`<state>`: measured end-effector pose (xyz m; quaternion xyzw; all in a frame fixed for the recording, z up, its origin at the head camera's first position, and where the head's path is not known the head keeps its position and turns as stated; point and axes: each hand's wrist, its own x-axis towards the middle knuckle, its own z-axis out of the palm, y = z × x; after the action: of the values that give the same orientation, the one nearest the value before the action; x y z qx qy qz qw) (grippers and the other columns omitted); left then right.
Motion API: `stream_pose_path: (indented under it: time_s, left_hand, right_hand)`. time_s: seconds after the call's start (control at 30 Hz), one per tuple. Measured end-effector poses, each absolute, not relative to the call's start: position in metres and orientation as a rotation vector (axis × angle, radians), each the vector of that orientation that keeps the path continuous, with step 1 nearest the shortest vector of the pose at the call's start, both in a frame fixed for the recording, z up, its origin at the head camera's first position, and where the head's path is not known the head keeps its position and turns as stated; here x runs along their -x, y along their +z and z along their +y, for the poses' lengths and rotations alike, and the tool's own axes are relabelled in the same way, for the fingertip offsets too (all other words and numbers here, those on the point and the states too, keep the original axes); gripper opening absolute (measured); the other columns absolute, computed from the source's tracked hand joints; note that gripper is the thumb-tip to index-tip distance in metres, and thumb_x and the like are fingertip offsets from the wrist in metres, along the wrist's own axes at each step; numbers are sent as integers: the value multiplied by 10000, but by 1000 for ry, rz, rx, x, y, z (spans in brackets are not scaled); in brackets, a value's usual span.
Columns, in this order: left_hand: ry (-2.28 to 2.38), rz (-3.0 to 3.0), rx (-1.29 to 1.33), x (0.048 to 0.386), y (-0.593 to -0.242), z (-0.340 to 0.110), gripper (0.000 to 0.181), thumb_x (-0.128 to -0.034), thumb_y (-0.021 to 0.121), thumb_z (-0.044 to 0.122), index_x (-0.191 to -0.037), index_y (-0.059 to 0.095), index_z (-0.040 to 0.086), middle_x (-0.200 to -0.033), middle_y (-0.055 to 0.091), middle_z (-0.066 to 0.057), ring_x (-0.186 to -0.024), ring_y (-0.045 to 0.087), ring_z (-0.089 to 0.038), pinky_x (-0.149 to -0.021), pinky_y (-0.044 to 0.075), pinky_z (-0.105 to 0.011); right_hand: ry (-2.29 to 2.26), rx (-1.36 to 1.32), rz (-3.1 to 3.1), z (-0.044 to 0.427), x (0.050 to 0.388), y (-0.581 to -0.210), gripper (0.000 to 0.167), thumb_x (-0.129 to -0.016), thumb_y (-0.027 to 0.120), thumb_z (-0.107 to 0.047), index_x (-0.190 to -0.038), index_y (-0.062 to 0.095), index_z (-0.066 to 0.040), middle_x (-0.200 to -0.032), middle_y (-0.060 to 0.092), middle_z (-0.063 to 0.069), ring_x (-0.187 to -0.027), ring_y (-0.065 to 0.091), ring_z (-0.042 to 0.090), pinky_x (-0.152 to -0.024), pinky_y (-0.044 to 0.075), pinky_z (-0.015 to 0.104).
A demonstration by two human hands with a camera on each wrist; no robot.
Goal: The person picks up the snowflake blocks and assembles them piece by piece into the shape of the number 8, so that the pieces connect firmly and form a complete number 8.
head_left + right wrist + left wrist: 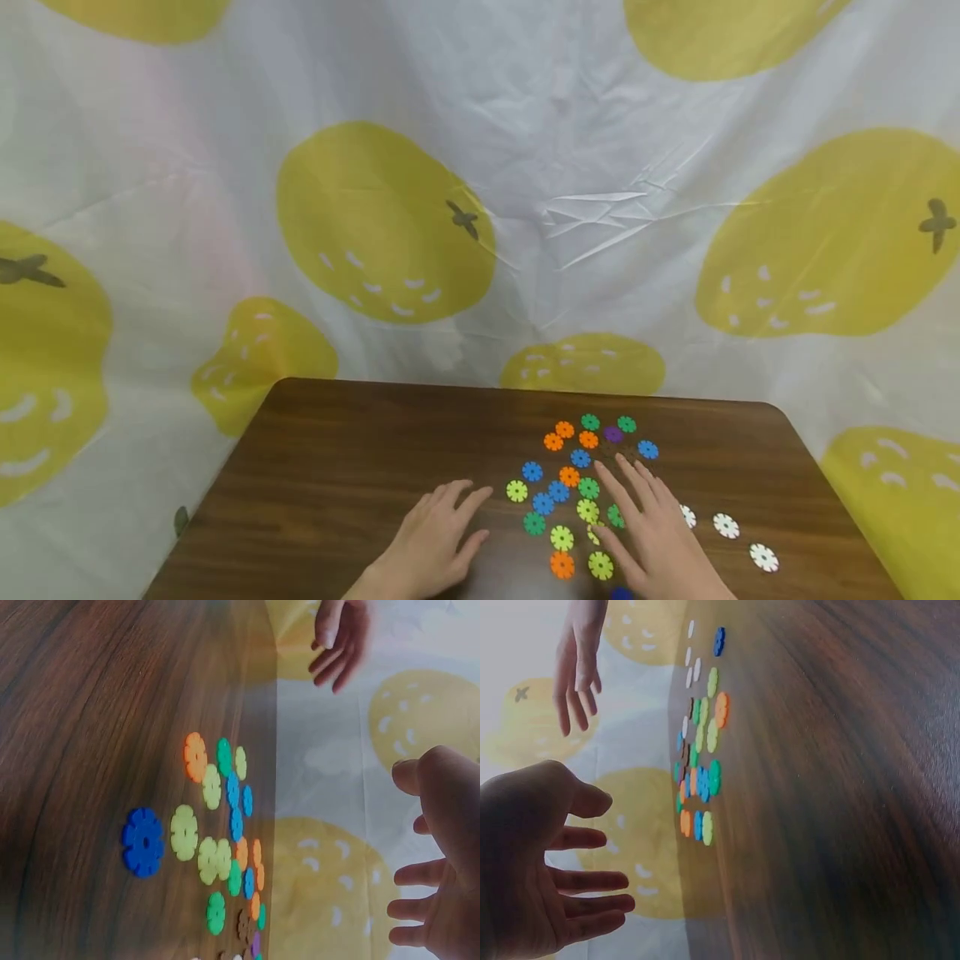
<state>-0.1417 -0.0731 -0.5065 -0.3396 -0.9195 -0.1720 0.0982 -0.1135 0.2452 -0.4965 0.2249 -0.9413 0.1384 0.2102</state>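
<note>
My left hand (431,542) hovers above the table, left of a spread of notched, flower-shaped plastic discs (562,539). Its fingers are extended and a little spread, and it holds nothing. Over the right part of the spread is my right hand (660,533), fingers apart and also holding nothing. Several discs lie partly hidden beneath it. In the right wrist view, a dark blue disc (142,842) lies nearest the camera, with lime, green, orange and light blue ones beyond. Both hands appear raised off the tabletop in the left wrist view, away from the discs.
The dark wood-grain table (322,467) has rounded far corners. Behind it hangs a pale curtain (570,275) printed with large yellow fruit. White discs (763,557) lie right of the right hand. A purple disc (613,434) lies toward the far edge among green ones.
</note>
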Motion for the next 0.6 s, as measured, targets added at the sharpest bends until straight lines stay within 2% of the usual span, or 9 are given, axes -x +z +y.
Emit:
stream_pose_path:
  time_s: [0.2, 0.37, 0.6]
  left_hand:
    - [-579, -2741, 1042, 142, -511, -65, 312, -973, 666, 236, -1263, 663, 124, -1131, 651, -13, -960, 630, -153, -791, 575, -310]
    - [-651, -2730, 1087, 144, -518, -53, 258, -967, 674, 216, -1205, 693, 119, -1034, 650, 5, -848, 576, -77, -701, 519, -207]
    - [-669, -2733, 1159, 145, -525, -31, 244, -972, 655, 219, -1186, 698, 109, -1022, 660, 13, -805, 519, -33, -683, 480, -159]
  right_hand:
    - [389, -617, -2527, 267, 112, -499, 739, -909, 751, -290, -1535, 413, -90, -1442, 499, 281, -1219, 545, 518, -870, 513, 679]
    - [395, -548, -2534, 285, 110, -501, 754, -872, 785, -218, -1515, 426, -54, -1417, 505, 298, -1173, 566, 513, -853, 517, 667]
    - [399, -458, -2608, 297, 107, -507, 705, -795, 837, -130, -1415, 519, -23, -1331, 561, 269, -1079, 618, 458, -814, 542, 623]
